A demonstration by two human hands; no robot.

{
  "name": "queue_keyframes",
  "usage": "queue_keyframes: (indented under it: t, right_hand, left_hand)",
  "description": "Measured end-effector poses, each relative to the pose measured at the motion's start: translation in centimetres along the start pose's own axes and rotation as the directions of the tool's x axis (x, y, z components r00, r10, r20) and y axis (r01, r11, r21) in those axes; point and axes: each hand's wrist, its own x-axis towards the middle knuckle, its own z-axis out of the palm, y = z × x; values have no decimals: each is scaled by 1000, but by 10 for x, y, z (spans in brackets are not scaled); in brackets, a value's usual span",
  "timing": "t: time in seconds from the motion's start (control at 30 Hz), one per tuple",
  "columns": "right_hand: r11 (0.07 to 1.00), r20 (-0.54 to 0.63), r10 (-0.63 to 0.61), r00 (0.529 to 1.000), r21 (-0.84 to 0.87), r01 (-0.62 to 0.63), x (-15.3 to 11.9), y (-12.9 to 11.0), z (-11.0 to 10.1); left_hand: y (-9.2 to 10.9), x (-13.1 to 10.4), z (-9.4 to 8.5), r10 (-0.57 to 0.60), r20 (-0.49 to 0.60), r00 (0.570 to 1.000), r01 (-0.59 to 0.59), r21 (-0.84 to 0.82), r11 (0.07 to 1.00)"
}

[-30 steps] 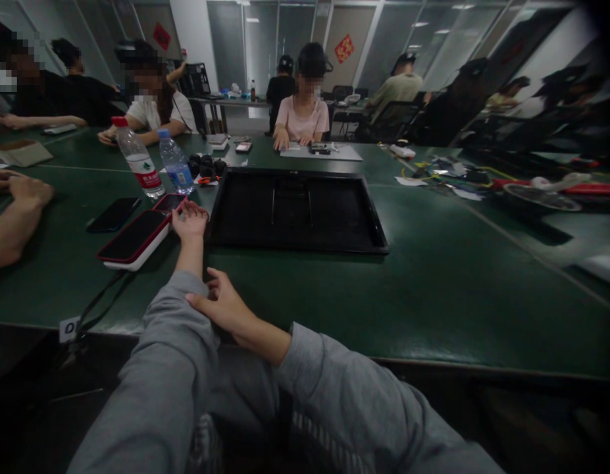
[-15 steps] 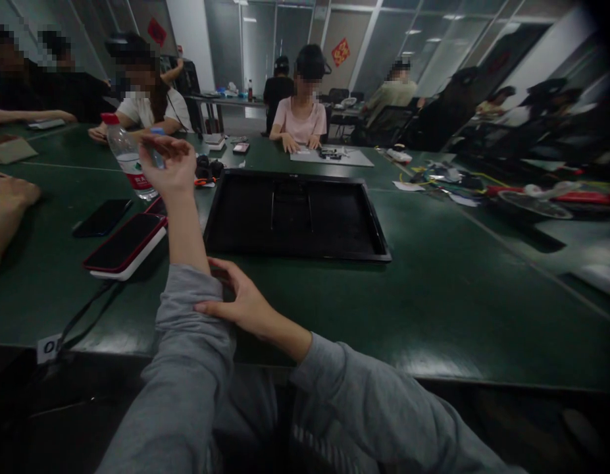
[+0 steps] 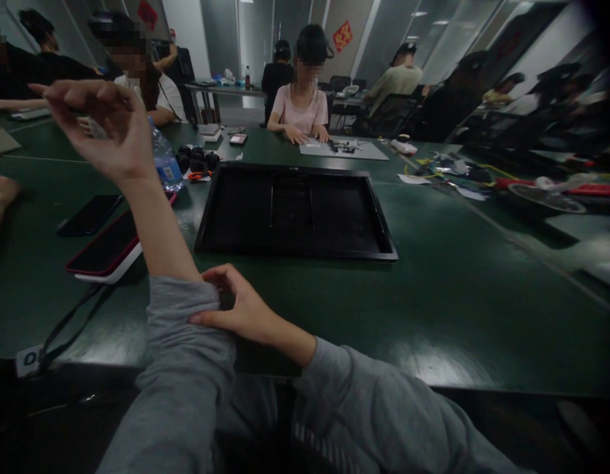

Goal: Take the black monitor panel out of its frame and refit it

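Note:
My left hand (image 3: 104,125) is raised above the left side of the table, palm turned up, fingers loosely bent and apart with nothing in them. Below it, the grey sleeve (image 3: 181,306) is bunched up on my left forearm. My right hand (image 3: 240,306) grips that sleeve at its cuff, thumb on the near side and fingers on the far side. Beyond my hands a black rectangular tray-like frame (image 3: 297,255) lies on the green table; two thin upright lines show in its middle.
Left of the frame are a phone in a red case (image 3: 104,253) on a white block, a dark phone (image 3: 90,215) and a plastic bottle (image 3: 169,164). Across the table a person (image 3: 301,105) works at a white board (image 3: 374,153). Cables and tools (image 3: 453,172) lie at the right.
My left hand has swung left and up, now covering the red-capped bottle. The right hand still grips the sleeve. The view has shifted slightly.

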Motion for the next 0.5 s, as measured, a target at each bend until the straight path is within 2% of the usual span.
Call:
queue_keyframes:
  t: [0.13, 0.23, 0.33, 0.5]
  right_hand:
    - [993, 18, 15, 1000, -116, -13, -2, 0, -1]
    - [999, 29, -36, 999, 0, 36, 0, 2, 1]
    - [995, 81, -58, 995, 82, 52, 2, 4, 0]
    - [992, 124, 4, 992, -129, 12, 0, -1, -8]
  left_hand:
    - [0, -2, 1, 11, 14, 1000, -9, -164, 986]
    - [-1, -5, 3, -43, -2, 999, 42, -170, 984]
    - [3, -9, 5, -36, -45, 998, 31, -97, 995]
    - [9, -16, 8, -5, -4, 1000, 5, -86, 996]
